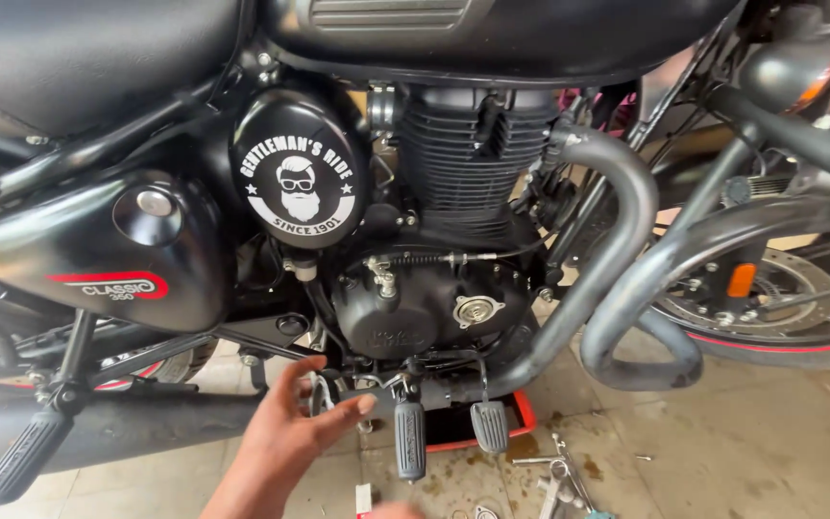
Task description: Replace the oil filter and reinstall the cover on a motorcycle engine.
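Observation:
A black motorcycle stands side-on, filling the head view, with its finned engine (pixel 473 154) and black crankcase (pixel 415 308) at the centre. My left hand (pixel 290 432) reaches up from the bottom with fingers spread apart, thumb near a footpeg (pixel 409 440) and fingertips just under the crankcase. It holds nothing. A small blurred part of my right hand (pixel 391 509) shows at the bottom edge; its fingers cannot be made out. A brake pedal (pixel 489 425) sits right of the footpeg.
A round black side cover with a white picture (pixel 300 183) and a black side panel (pixel 108 250) lie to the left. The grey exhaust pipe (pixel 617 221) and crash bar (pixel 655 279) curve down on the right. Several metal tools (pixel 559 476) lie on the stained tiled floor. A red tray (pixel 521 423) sits under the engine.

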